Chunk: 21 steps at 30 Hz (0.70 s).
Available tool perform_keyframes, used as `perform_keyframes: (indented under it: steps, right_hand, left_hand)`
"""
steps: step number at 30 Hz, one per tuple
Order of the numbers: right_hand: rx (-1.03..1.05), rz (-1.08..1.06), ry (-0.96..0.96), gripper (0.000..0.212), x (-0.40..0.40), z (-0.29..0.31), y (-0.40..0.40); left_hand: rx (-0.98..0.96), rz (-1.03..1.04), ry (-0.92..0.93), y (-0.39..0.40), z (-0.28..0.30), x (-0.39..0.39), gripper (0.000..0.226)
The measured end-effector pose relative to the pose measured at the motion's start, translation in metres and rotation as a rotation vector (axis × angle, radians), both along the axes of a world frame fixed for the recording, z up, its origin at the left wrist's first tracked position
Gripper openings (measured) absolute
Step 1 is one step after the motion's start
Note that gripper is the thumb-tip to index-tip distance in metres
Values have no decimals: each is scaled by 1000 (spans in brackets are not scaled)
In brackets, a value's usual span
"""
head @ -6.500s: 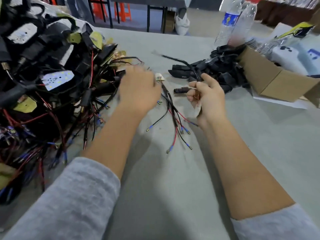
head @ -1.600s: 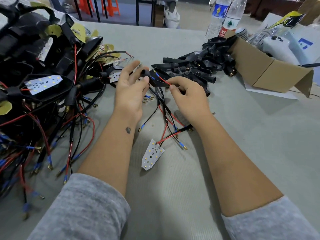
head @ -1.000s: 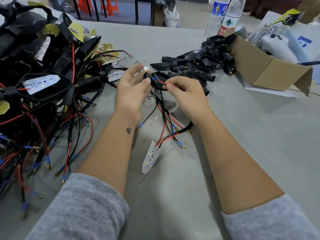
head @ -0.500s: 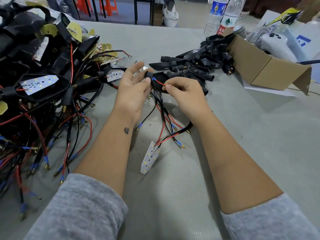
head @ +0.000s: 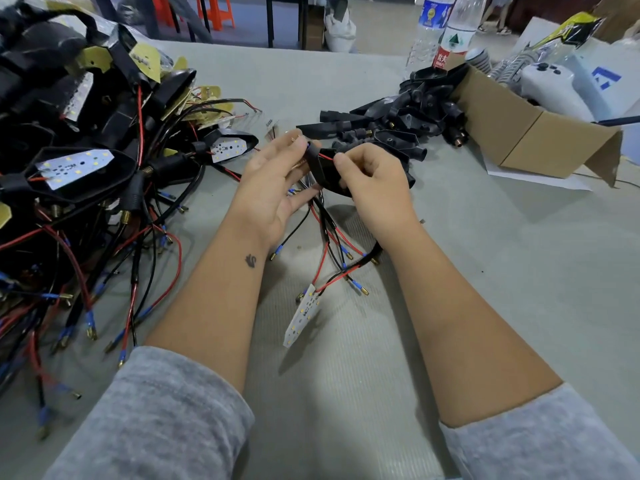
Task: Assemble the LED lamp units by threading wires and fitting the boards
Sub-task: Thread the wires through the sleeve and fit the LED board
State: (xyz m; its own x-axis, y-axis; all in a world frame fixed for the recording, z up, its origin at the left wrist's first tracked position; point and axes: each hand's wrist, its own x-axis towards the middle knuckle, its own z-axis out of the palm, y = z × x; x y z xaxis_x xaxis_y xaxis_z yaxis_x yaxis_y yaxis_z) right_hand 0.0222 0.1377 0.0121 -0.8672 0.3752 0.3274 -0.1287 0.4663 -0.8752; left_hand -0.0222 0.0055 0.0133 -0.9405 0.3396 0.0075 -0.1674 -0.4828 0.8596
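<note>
My left hand holds a black lamp housing by its stem end, thumb and fingers round it. My right hand pinches a red wire at the housing's opening. That wire's far part runs down under my right wrist to a white LED board, which hangs tilted just above the grey table. Several loose red and black wires with blue-sleeved tips lie below my hands.
A big heap of assembled lamps and wires fills the left side. Empty black housings are piled behind my hands. A cardboard box stands at right, two water bottles behind it.
The hands have stayed almost in place. The right hand's pinch on the red wire has shifted slightly at the housing, and the LED board has lifted off the table and tilted on its wire.
</note>
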Motion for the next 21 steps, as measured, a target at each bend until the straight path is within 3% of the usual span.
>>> perform_keyframes:
  steps: [5, 9, 18, 21]
  right_hand:
    - [-131, -7, -11, 36, -1, 1, 1]
    - [-88, 33, -9, 20, 0, 2, 0]
    - [25, 74, -1, 32, -5, -2, -3]
    - [74, 83, -36, 26, -5, -3, -4]
  left_hand:
    - [-3, -32, 7, 2, 0, 1, 12]
    - [-83, -35, 35, 8, -1, 4, 16]
    - [-145, 18, 101, 10, 0, 6, 23]
    - [-95, 97, 62, 10, 1, 5, 23]
